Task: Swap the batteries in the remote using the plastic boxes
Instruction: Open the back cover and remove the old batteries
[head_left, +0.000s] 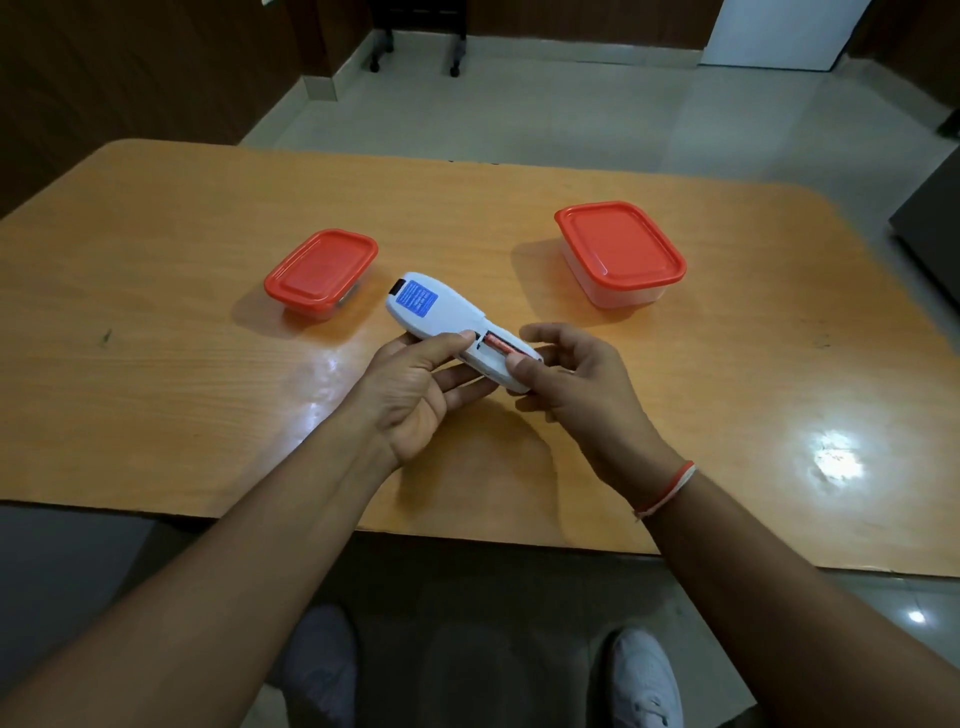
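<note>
Remote (441, 317) face-down, held just above table (182, 260), battery bay uncovered, cover not in view
Left hand (415, 395) gripping remote body, thumb at bay edge
Right hand (566, 374) steadying tail end, thumb on casing, other fingers loosely curled
Orange battery (500, 345) seated in bay; can't tell if old or new
Small box (321, 273) left, large box (621, 254) right, both lidded, well apart
Progress: early or near end, unclear

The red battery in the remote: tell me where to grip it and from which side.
Judging by its pose, pinch the red battery at its exposed upper side, coming from above with the right hand. It lies lengthwise in the remote's open bay, walled on both sides, while the left hand steadies the body.
</note>
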